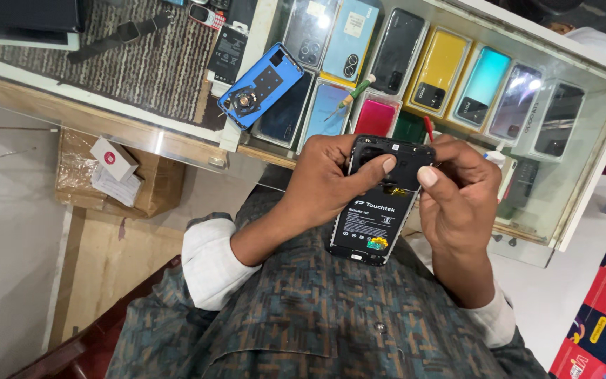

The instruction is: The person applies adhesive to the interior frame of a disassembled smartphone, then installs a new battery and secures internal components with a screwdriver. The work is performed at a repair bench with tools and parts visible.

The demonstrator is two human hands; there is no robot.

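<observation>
Lying at far left on a cardboard carton is a small white box; on the glass bench rests a blue back cover, with a green-handled screwdriver just right of it, above rows of display phones. The left hand and right hand, fingers clamped, hold the opened black phone between them over the lap, thumbs pressing its upper part
</observation>
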